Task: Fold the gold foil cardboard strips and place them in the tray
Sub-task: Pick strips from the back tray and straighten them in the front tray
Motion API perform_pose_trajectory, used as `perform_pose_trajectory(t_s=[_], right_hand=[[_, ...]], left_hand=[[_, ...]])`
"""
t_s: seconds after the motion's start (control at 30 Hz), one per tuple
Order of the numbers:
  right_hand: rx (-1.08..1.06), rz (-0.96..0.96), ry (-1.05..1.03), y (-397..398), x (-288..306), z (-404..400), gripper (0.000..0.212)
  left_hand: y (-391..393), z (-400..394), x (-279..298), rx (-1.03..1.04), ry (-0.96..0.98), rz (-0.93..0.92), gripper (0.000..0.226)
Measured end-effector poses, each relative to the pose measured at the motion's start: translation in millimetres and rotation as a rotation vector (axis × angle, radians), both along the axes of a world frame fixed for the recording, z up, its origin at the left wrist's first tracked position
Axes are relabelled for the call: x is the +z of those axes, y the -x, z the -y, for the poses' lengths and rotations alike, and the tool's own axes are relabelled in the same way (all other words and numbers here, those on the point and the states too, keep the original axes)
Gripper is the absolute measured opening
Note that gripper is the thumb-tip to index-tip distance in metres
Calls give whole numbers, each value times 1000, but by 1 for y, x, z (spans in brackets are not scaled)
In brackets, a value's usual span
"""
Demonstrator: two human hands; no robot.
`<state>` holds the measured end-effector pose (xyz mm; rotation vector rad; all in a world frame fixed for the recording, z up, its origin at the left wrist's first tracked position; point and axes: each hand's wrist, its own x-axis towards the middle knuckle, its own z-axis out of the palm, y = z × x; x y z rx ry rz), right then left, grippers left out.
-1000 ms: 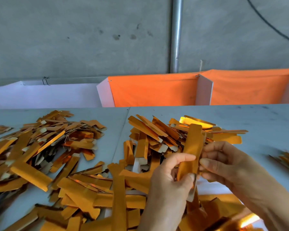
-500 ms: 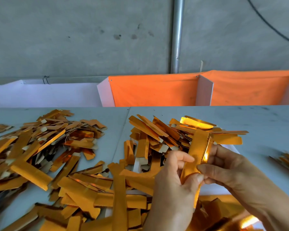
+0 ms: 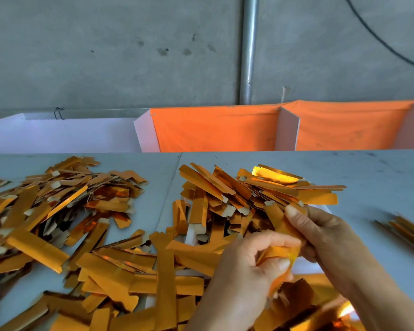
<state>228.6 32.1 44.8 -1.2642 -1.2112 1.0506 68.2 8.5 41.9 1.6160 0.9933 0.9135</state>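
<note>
A single gold foil strip (image 3: 281,231) is being held in the lower right of the frame, between both hands and above the heaps on the table. It is lying bent and blurred, so its exact fold is hard to make out. The right hand (image 3: 330,237) is gripping the strip's upper part, its thumb pressing on the foil face and its fingers curling behind. The left hand (image 3: 246,271) is pinching the lower part, thumb and curled fingers closing around the foil.

Just beyond the hands, a central heap of strips (image 3: 249,192) is lying in crossed layers at the middle of the frame, one piece at its far edge catching bright light. A second, wider pile of strips (image 3: 58,211) is spreading across the left side, and the two piles are running together along the bottom edge. A few more strips (image 3: 406,231) are lying apart at the right edge, blurred. All of them are resting on a pale grey table (image 3: 368,173).

Behind the table, across the middle right of the frame, orange cloth (image 3: 215,130) is hanging between white dividers, with a white panel (image 3: 62,134) to its left. A concrete wall (image 3: 105,56) is filling the top, with a metal pipe (image 3: 249,48) running down it and a black cable (image 3: 378,37) curving at the upper right.
</note>
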Motion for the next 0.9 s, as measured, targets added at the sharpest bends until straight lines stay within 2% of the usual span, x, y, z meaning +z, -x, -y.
perform_pose_trajectory(t_s=[0.13, 0.27, 0.33, 0.4, 0.47, 0.57, 0.77, 0.9], right_hand=[[139, 7, 68, -4, 1, 1, 27], [33, 164, 12, 0, -5, -1, 15], [-24, 169, -33, 5, -6, -2, 16], [-94, 145, -50, 6, -6, -4, 15], [-130, 130, -48, 6, -7, -5, 16], [-133, 100, -48, 6, -8, -4, 18], [-68, 54, -6, 10, -7, -2, 20], [111, 212, 37, 8, -1, 4, 40]], left_hand=[[13, -4, 3, -41, 37, -29, 32], [11, -10, -2, 71, -140, -170, 16], [10, -11, -4, 173, -335, -377, 7], [8, -13, -5, 302, -617, -617, 20], [4, -11, -1, 359, -781, -654, 22], [-5, -9, -5, 297, -906, -729, 29], [-7, -14, -13, 297, -873, -773, 35], [1, -16, -13, 386, -828, -740, 40]])
